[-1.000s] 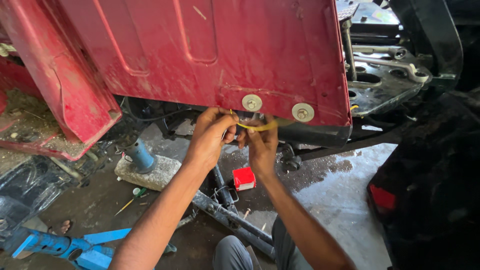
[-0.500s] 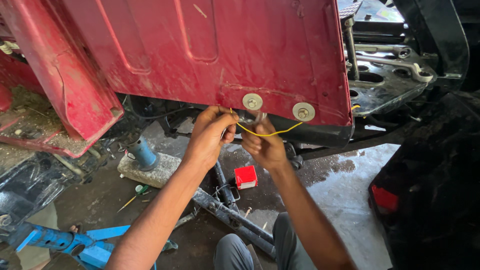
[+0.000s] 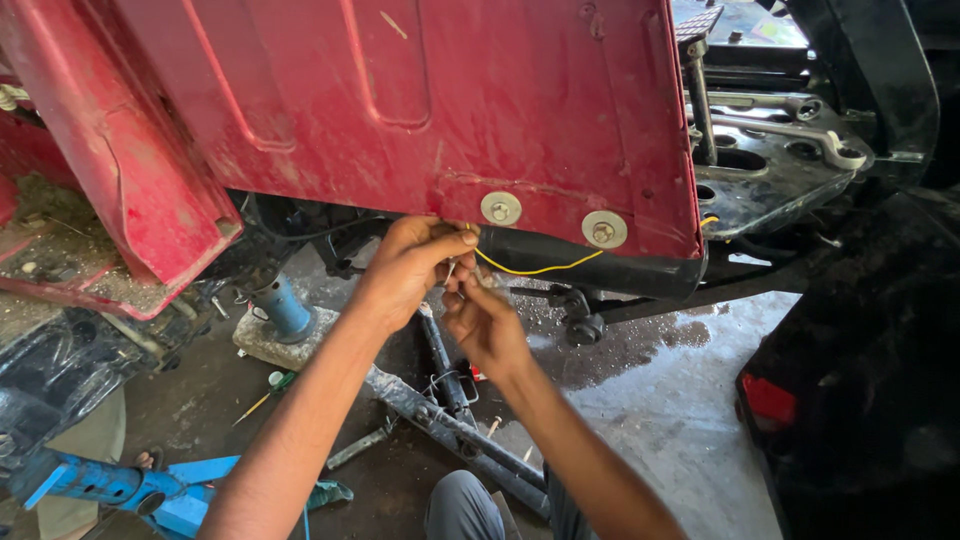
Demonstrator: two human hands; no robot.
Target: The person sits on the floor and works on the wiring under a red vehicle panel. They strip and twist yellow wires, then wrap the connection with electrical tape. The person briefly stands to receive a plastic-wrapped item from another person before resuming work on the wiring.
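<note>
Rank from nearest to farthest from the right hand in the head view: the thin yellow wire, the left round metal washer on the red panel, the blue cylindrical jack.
From the right hand:
1. Thin yellow wire, at the fingertips, trailing right.
2. Left round metal washer, above on the red panel.
3. Blue cylindrical jack, far left on the floor.

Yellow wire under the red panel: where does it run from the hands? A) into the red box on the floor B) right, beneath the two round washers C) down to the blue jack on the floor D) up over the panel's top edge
B: the yellow wire sags rightward from the left hand and right hand, just below the two round washers on the red panel.
</note>
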